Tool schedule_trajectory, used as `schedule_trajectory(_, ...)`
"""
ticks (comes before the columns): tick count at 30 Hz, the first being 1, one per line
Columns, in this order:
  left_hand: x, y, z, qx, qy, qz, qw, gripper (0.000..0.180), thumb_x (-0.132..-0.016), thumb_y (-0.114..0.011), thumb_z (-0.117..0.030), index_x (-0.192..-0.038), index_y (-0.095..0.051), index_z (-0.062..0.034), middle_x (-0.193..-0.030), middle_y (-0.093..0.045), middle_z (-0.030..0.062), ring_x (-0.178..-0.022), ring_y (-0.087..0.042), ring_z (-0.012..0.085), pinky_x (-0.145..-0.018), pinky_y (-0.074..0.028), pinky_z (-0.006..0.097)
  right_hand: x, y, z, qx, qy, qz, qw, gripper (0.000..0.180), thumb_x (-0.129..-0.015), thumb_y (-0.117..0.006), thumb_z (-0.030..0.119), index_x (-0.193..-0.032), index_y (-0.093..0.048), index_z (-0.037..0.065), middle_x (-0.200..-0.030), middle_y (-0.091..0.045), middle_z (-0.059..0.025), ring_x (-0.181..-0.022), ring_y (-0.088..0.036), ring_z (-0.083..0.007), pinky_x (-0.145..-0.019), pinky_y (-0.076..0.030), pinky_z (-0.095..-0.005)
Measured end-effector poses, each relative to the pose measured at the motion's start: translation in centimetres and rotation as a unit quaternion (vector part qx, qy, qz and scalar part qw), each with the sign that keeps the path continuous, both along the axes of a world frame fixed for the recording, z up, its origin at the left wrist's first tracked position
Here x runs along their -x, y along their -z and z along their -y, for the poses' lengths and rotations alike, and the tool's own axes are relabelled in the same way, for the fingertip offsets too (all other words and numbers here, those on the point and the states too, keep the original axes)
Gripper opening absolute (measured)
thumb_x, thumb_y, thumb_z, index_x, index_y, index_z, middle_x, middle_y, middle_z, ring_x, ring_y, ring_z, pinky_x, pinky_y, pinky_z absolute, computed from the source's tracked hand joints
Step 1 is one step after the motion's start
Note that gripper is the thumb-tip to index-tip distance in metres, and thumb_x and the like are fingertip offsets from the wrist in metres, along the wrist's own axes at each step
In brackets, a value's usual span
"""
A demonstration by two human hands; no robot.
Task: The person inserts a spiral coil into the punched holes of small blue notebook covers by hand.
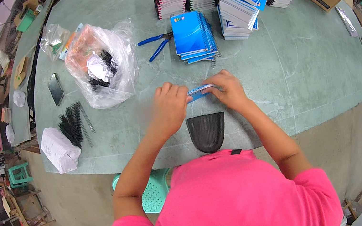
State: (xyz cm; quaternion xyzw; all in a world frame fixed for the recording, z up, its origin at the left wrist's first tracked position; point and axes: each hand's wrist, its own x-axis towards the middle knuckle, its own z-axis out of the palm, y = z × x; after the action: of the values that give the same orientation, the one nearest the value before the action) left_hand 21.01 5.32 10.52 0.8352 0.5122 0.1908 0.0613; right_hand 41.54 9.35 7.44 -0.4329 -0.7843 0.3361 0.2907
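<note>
Both hands met over the middle of the bench (308,66): my left hand (168,108) was curled shut around the left end of a small blue spiral notebook (198,92), and my right hand (230,89) had its fingers pinched closed on the right end. The notebook sat at the centre of the view, just above the dark cap brim (207,131), held slightly off or right at the green surface; I could not tell which.

Its long axis ran nearly from nine o'clock to three o'clock, tipped a little so the right end rose toward two. The white coil edge faced up and away from me, toward twelve.

To do this well, I judged the grip should stay even at both ends, so the binding kept straight and the coil did not twist out of its holes; pressure belonged on the covers, not on the wire.

At twelve o'clock lay a stack of blue notebooks (194,35), with blue-handled pliers (156,43) just at its left. At ten o'clock stood a clear plastic bag (111,72), and at nine o'clock a heap of black spiral coils (74,124) beside a white bundle (59,149).
</note>
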Motion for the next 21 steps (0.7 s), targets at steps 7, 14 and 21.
schedule_trajectory(7,-0.7,0.7,-0.4,0.000,-0.012,0.043,0.999,0.019,-0.077,-0.063,-0.021,-0.087,-0.056,-0.0049,-0.080,-0.056,0.0102,-0.079,-0.054,0.0296,-0.069,-0.039,0.041,1.0,0.2,1.0,0.322,0.028,-0.249,0.913,0.015,-0.080,-0.060,-0.002,-0.095,-0.060,0.001,-0.095,-0.066,-0.0048,-0.069,-0.064,-0.0137,-0.057,-0.051,-0.0250)
schedule_trajectory(14,3.6,-2.6,0.4,0.155,-0.070,-0.022,0.985,0.022,-0.081,-0.060,-0.021,-0.093,-0.057,-0.0028,-0.082,-0.058,0.0154,-0.080,-0.056,0.0326,-0.068,-0.041,0.043,1.2,2.0,0.9,0.325,0.022,-0.312,0.892,0.015,-0.084,-0.059,0.000,-0.099,-0.060,0.001,-0.089,-0.065,-0.0086,-0.069,-0.064,-0.0130,-0.053,-0.051,-0.0222)
schedule_trajectory(21,6.0,-0.4,0.7,0.039,-0.030,0.098,0.994,0.016,-0.080,-0.062,-0.014,-0.088,-0.057,-0.0007,-0.076,-0.058,0.0155,-0.071,-0.056,0.0310,-0.064,-0.043,0.037,1.7,2.2,1.0,0.336,0.041,-0.322,0.884,0.020,-0.084,-0.059,0.001,-0.103,-0.058,-0.001,-0.078,-0.063,-0.0090,-0.062,-0.064,-0.0164,-0.054,-0.052,-0.0256)
